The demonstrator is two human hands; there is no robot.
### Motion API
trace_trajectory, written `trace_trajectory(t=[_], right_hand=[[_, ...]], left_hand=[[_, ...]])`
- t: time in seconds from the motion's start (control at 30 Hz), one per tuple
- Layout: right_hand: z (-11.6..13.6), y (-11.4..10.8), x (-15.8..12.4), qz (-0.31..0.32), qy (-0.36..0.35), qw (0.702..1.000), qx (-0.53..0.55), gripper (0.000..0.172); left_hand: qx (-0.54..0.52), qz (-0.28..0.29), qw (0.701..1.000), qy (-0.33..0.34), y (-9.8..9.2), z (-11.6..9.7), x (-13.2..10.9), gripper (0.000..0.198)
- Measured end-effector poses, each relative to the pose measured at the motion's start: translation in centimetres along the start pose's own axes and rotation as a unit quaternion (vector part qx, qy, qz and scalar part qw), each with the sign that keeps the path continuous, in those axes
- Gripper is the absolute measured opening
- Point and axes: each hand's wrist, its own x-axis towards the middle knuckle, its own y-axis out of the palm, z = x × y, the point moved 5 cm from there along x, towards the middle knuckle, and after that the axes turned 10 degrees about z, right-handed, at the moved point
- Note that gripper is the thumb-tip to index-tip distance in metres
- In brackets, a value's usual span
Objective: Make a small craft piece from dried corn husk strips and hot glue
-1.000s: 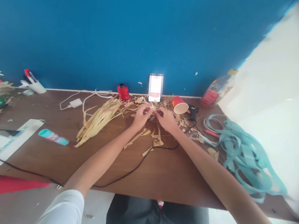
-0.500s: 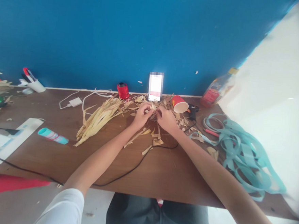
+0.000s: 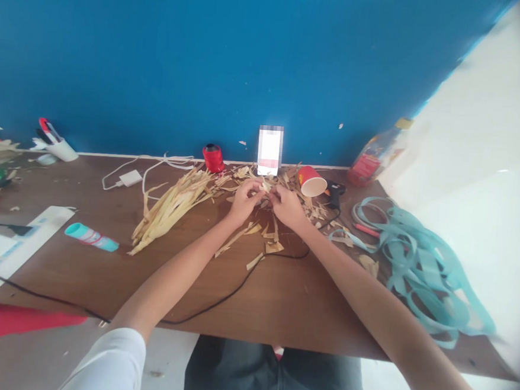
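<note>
My left hand [image 3: 246,199] and my right hand [image 3: 286,205] meet near the back of the brown table, fingertips close together. Between them they pinch a small pale piece of dried corn husk [image 3: 265,186]; its full outline is hidden by the fingers. Both hands are closed. Scraps of husk [image 3: 273,247] lie scattered around and below them. To the left of my left hand rests a bundle of long dried husks [image 3: 170,212]. A red paper cup [image 3: 311,182] lies tipped on its side just beyond my right hand.
A lit phone [image 3: 269,151] leans on the blue wall. Right are a black glue gun [image 3: 333,194], a bottle [image 3: 373,158] and tangled teal ribbon [image 3: 416,259]. A black cord [image 3: 230,297] crosses the table. Left are a red roll [image 3: 213,158], charger [image 3: 130,178], teal tube [image 3: 91,236] and power strip [image 3: 38,245].
Both hands stay in nearly the same place, with only slight finger movement around the pale husk piece. The view has shifted very slightly.
</note>
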Motion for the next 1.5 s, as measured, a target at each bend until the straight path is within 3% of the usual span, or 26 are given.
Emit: trace_trajectory(t=[0.4, 1.2, 1.5], right_hand=[[0.6, -0.5, -0.4, -0.003, -0.025, 0.998, -0.06, 0.023], [1.1, 0.4, -0.8, 0.038, 0.033, 0.962, -0.269, 0.038], [0.8, 0.5, -0.8, 0.031, 0.017, 0.976, -0.215, 0.032]], left_hand=[[0.011, -0.002, 1.0, 0.004, 0.2, 0.1, 0.0, 0.021], [0.03, -0.008, 0.999, 0.015, 0.2, -1.1, -0.1, 0.022], [-0.009, -0.026, 1.0, -0.001, 0.2, -0.1, -0.2, 0.022]])
